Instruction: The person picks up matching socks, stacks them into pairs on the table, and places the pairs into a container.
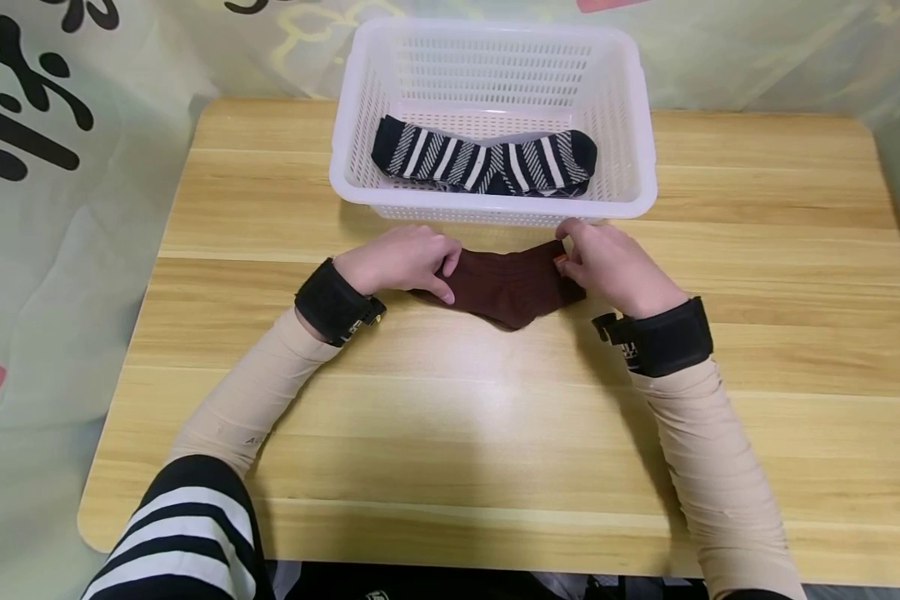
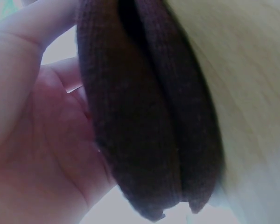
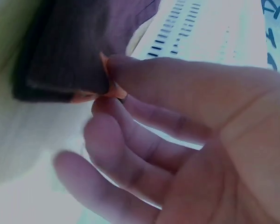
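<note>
A dark brown pair of socks [image 1: 512,283] is stretched sideways between both hands, just in front of the basket. At its left end my left hand [image 1: 405,260] grips the fabric between thumb and fingers. In the left wrist view two brown layers of the socks [image 2: 135,107] lie side by side with a dark gap between them. My right hand [image 1: 613,262] pinches the other end by its corner. The right wrist view shows thumb and fingertip on an orange patch [image 3: 113,88] at the toe or cuff edge; which one I cannot tell.
A white perforated plastic basket [image 1: 495,212] stands at the table's back edge. Inside lie black-and-white patterned socks [image 1: 487,162], with something greyish partly hidden behind. The wooden table [image 1: 457,450] extends to both sides. A printed cloth [image 1: 67,275] hangs around it.
</note>
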The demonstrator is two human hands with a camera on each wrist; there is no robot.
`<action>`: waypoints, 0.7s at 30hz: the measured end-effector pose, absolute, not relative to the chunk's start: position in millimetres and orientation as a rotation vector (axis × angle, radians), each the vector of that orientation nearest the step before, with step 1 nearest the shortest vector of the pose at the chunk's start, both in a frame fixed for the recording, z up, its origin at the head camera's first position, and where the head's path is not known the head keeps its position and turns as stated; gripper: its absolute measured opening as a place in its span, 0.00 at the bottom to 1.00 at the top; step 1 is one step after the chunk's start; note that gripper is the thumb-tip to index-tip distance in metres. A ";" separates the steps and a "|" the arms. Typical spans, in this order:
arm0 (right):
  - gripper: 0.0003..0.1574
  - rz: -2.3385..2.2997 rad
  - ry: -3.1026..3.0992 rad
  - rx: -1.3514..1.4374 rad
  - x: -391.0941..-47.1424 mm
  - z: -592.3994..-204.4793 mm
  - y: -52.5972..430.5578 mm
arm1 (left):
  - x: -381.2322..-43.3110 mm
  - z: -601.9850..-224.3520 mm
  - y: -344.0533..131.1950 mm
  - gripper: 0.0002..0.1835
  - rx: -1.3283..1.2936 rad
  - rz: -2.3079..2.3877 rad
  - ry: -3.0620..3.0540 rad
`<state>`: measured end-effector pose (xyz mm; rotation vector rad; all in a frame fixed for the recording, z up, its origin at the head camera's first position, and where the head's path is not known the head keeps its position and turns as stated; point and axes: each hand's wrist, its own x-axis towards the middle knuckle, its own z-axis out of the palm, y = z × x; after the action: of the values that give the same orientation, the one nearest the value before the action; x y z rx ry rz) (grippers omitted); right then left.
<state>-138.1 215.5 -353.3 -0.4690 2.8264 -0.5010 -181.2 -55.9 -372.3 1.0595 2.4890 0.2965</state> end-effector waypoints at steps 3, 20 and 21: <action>0.22 -0.444 2.880 -0.480 -133.8 -348.4 211.1 | -180.8 -371.8 -55.9 0.20 1.057 0.291 2.489; 0.06 -0.661 2.722 -0.791 -130.6 -371.0 175.5 | -175.6 -370.1 -51.4 0.19 1.105 0.369 2.550; 0.06 -0.662 2.718 -0.793 -130.9 -372.6 175.1 | -175.8 -370.6 -51.6 0.20 1.090 0.349 2.563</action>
<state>-130.9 175.1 -372.6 -0.7930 2.7185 -0.6621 -175.8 -51.6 -370.6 1.0904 2.5630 0.3488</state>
